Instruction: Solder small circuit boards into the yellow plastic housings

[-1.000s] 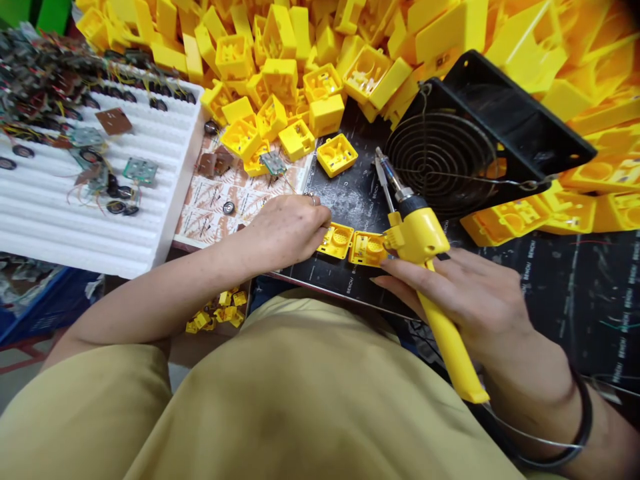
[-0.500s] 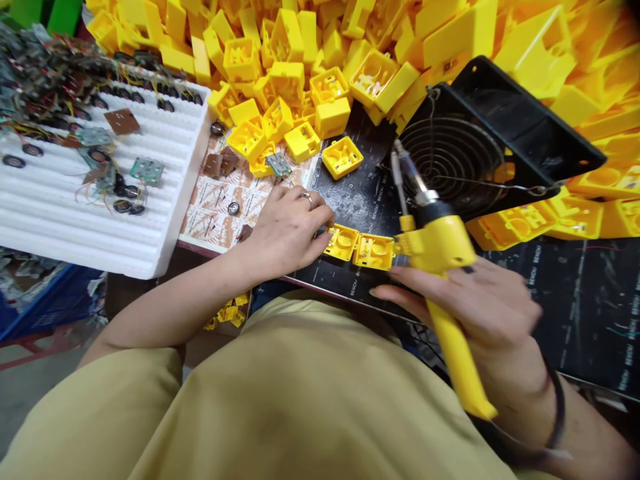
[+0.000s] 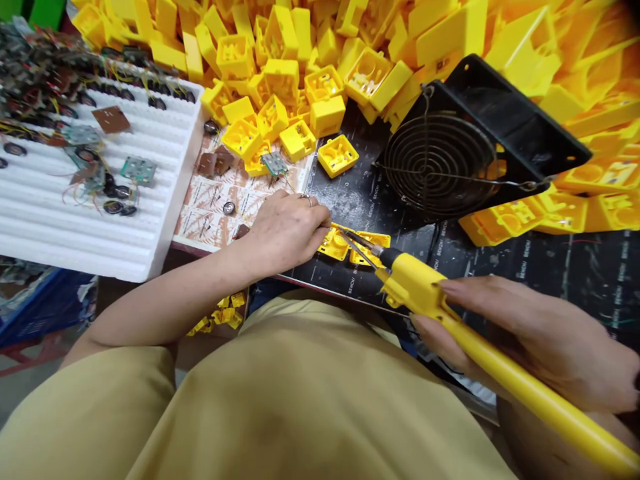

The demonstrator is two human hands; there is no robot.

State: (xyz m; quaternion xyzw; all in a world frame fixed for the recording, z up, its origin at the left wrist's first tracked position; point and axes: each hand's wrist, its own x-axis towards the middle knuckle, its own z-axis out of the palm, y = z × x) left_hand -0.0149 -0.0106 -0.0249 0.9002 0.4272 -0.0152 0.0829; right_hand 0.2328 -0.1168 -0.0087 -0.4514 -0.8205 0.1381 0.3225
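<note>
My right hand (image 3: 525,333) is wrapped round the handle of a yellow soldering gun (image 3: 420,280), which has a dark metal tip and a thin feed tube beside it. That tip reaches over an opened yellow plastic case (image 3: 373,248), whose two halves lie side by side on the black bench. At the case's left end is my left hand (image 3: 293,223), palm down, a ring on one finger. Its fingers are curled and closed, their tips against the case's left half. What they pinch there is hidden.
A black fan (image 3: 440,160) with a wire guard stands behind the case. Yellow cases (image 3: 280,33) are heaped along the back. To the left, a white foam tray (image 3: 155,193) carries speakers and wired circuit boards. A small round speaker (image 3: 229,209) lies by my left hand.
The soldering gun has swung from pointing up and away to pointing left, its tip now over the case. My right hand has moved right and turned. The left hand stays at the case.
</note>
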